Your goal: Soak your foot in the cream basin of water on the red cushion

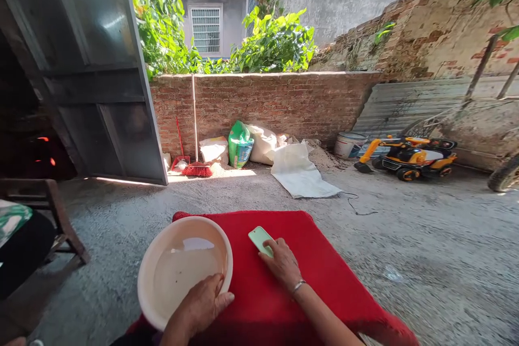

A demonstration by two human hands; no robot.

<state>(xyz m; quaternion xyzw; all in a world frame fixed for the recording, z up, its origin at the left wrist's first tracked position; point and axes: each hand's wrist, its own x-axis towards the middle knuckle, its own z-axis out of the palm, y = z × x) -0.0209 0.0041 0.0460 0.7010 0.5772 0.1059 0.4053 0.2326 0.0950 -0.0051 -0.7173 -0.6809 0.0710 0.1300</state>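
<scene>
A pale round basin (pixel 148 275) with clear water in it stands at the left of a red cloth-covered table (pixel 259 303). Over its near right rim curls my left hand (pixel 203 300), fingers inside and thumb outside, closed on the rim. A few dark specks lie in the water. My right hand (pixel 281 265) rests on a flat pale green oblong thing (pixel 259 238) with rounded corners and a small dark spot at its far end. The fingers are bent over its near part and hide it; I cannot tell its exact kind.
A wooden chair (pixel 60 216) and part of a seated person (pixel 24 243) are at left, near a metal door (pixel 113 75). Beyond are a red broom (pixel 197 168), sacks (pixel 261 143), a white sheet (pixel 304 175), a bucket (pixel 348 146) and a toy excavator (pixel 417 157).
</scene>
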